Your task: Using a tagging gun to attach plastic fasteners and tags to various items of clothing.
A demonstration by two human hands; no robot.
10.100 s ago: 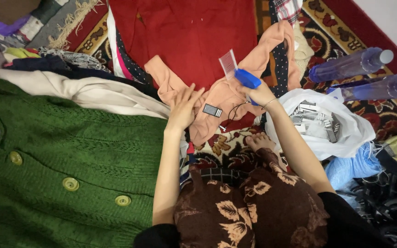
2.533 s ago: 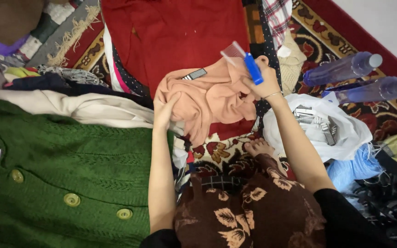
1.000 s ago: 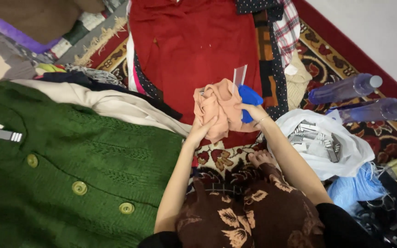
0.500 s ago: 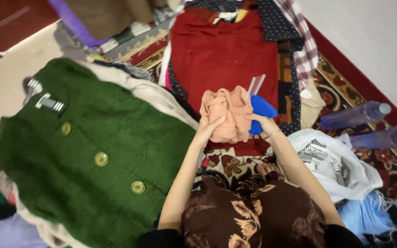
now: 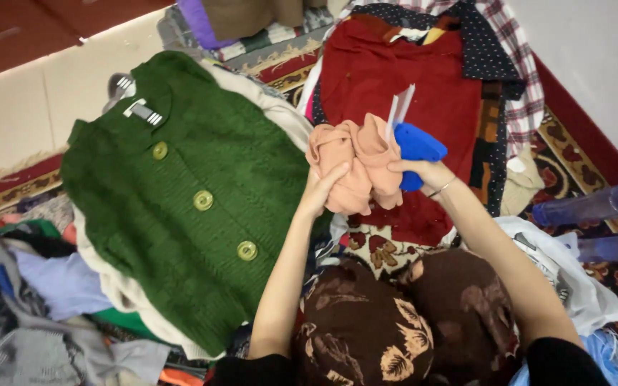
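A bunched-up peach garment is lifted above the floor between both my hands. My left hand grips its left lower side. On its right side is my right hand, which also holds a blue tagging gun with a clear strip of fasteners sticking up. A red garment lies flat on the carpet behind the bundle.
A green knitted cardigan with three buttons tops a pile of clothes at left. More clothes lie at lower left. At right are a white plastic bag and two clear purple bottles. A patterned red carpet runs along a white wall.
The peach garment was spread on the floor, then gathered into a bundle and lifted. Since half a second ago the view has swung left; both hands still hold the bundle.
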